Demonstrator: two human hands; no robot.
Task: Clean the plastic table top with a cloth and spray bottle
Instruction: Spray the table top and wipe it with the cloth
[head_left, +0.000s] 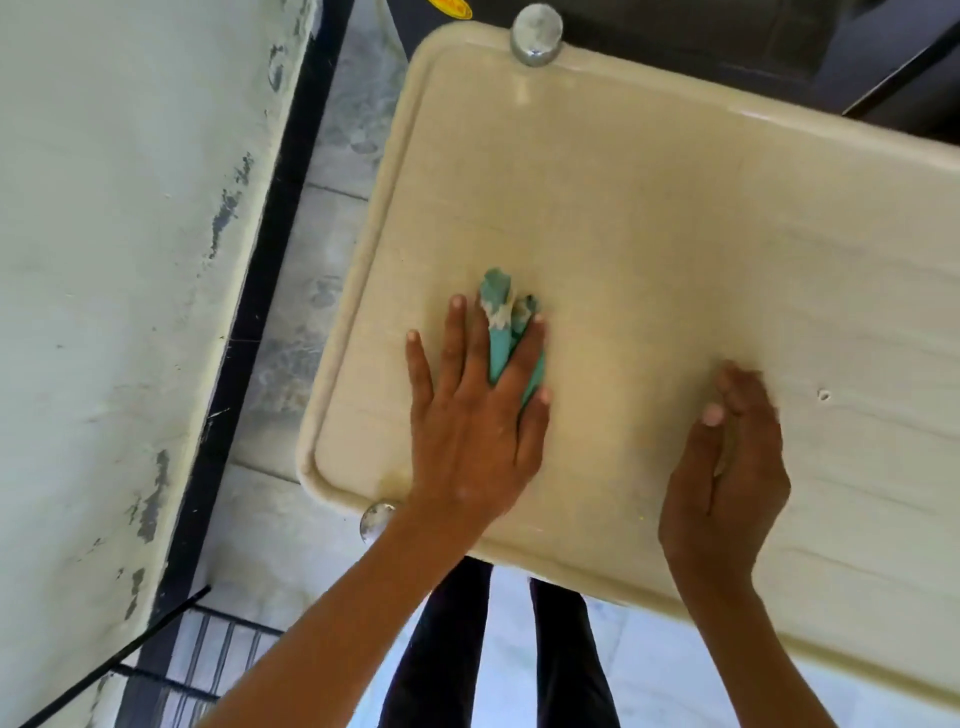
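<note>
I see the table top as cream plastic, smooth with a soft sheen. The cloth looks soft teal fabric, smeared whitish. A polished metal cap shines at the table's far left corner. The wall is matt, paint flaking.

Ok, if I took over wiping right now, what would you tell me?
Left hand: flat, fingers straight, pressing the teal cloth onto the table top near its left end.
Right hand: resting on the table top, holding nothing.
Spray bottle: not in view.
Done: cannot tell how much is wiped.
To do: wipe the rest, including the small dark mark to the right.
</note>
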